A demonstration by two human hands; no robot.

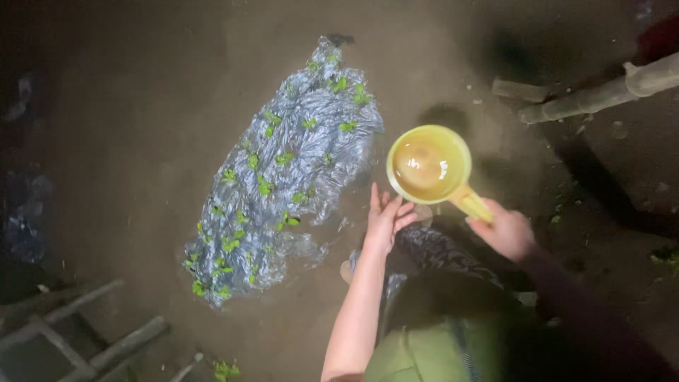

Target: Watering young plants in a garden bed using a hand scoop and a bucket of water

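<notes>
Your right hand (pixel 508 231) is closed around the handle of a yellow scoop (pixel 430 166), with the fingers wrapped on the handle end, and your right arm, in a dark sleeve, comes from the lower right of the view. Your left hand (pixel 386 219) is open, the fingers spread and pointing up toward the bowl of the scoop; the fingertips are just beside its lower left rim, but I cannot tell if they touch it. The left forearm is bare and rises from the bottom of the view.

The scoop is round and deep, with a short handle that goes down to the right. It is held level above the ground, and inside there is brownish, cloudy water that almost fills the bowl.

To the left of the scoop, a long sheet of clear plastic (pixel 283 170) lies on the ground, wrinkled and shiny. Many small green seedlings (pixel 263 185) stand out through it, from the upper end to the lower end.

The ground (pixel 141 141) is bare, dark earth, and the light is weak. Wooden poles (pixel 594 95) lie at the upper right, and a wooden frame (pixel 78 339) lies at the lower left.
</notes>
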